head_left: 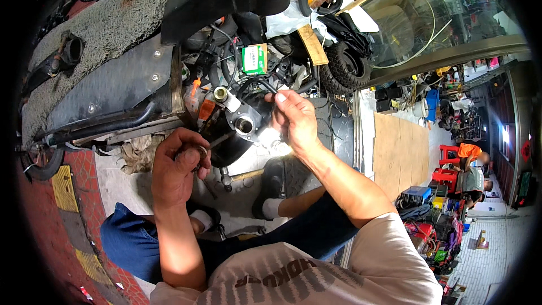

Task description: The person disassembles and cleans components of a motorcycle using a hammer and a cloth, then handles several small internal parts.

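In front of me is a grey metal housing [255, 120] with a round bored opening; a brass-coloured ring [221, 94] sits at its upper left. A black rounded body lies below and behind it. My left hand [182, 161] is closed around a tool with a thin metal shaft [221, 140], whose tip points toward the housing; its exact kind is not clear. At the housing's right side, my right hand [296, 117] pinches the end of a black tube [267, 85] between thumb and fingers. Its other fingers are partly hidden beside the housing. Bright light glares below them.
A green-and-white box [254, 59] rests on a cluttered pile of cables and parts. Tyres [345, 63] lie at the right, near a glass pane. A black padded bench [113, 87] stands left. Metal tools [226, 179] lie on the floor. Two people sit far right by red stools [445, 176].
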Tool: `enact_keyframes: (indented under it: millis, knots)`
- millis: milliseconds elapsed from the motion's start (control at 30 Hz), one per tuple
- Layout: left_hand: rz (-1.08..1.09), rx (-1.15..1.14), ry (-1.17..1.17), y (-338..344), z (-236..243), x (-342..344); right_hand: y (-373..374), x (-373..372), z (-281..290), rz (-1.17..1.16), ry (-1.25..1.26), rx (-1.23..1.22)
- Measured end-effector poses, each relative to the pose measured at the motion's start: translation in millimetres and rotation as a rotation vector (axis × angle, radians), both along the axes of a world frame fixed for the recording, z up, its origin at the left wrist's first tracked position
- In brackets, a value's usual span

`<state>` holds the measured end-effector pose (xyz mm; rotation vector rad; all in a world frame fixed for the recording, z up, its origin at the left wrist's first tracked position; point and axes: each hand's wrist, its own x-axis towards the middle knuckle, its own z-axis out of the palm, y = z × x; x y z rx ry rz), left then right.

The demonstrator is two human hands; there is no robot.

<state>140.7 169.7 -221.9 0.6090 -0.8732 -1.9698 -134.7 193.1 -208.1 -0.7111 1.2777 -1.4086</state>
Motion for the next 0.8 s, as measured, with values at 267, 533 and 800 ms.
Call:
enact_keyframes:
  millis: [267,533,800]
  knots:
    - [0.019,0.016,-0.028,-2.1,-3.2,2.6,1.2,6.5,-6.4,0.036,-0.015,-0.035]
    - [0.049,0.053,-0.016,-2.4,-4.5,4.2,3.7,9.4,-8.2,0.073,-0.004,-0.025]
    - [0.056,0.053,0.016,-3.4,-6.4,6.3,8.2,16.5,-6.5,0.101,-0.027,-0.026]
